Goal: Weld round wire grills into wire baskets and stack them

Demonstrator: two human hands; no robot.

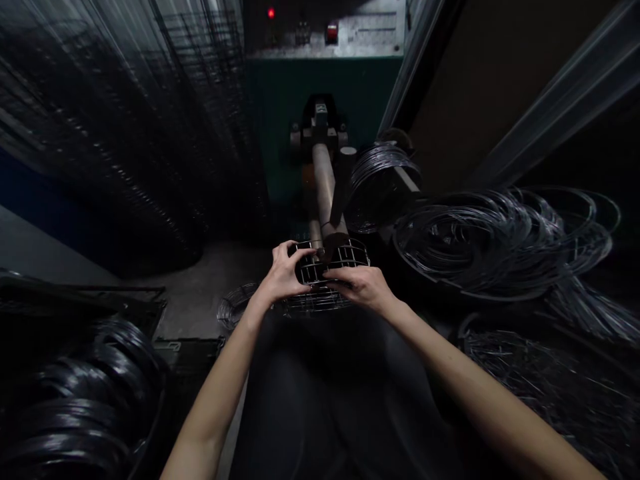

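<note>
A round wire basket [320, 300] of thin metal rods sits in front of my body, under the end of a spot welder's thick metal arm [326, 187]. My left hand [289, 272] grips its left side, with thumb and fingers curled around the wires. On the right, my right hand [361, 283] pinches the basket's near rim between thumb and fingers. Close to both hands is the welder's lower arm [315, 230], which reaches into the basket. Where the arm tips meet the wire is partly hidden by my fingers.
Behind the arms stands a green machine body [280, 87] with a panel [370, 27] and a red light [271, 13]. Wire rings [500, 233] fill a tub at right; loose wire pieces [540, 373] lie below. Wire coils [80, 407] sit at lower left. Stacked wire mesh [150, 133] rises at left.
</note>
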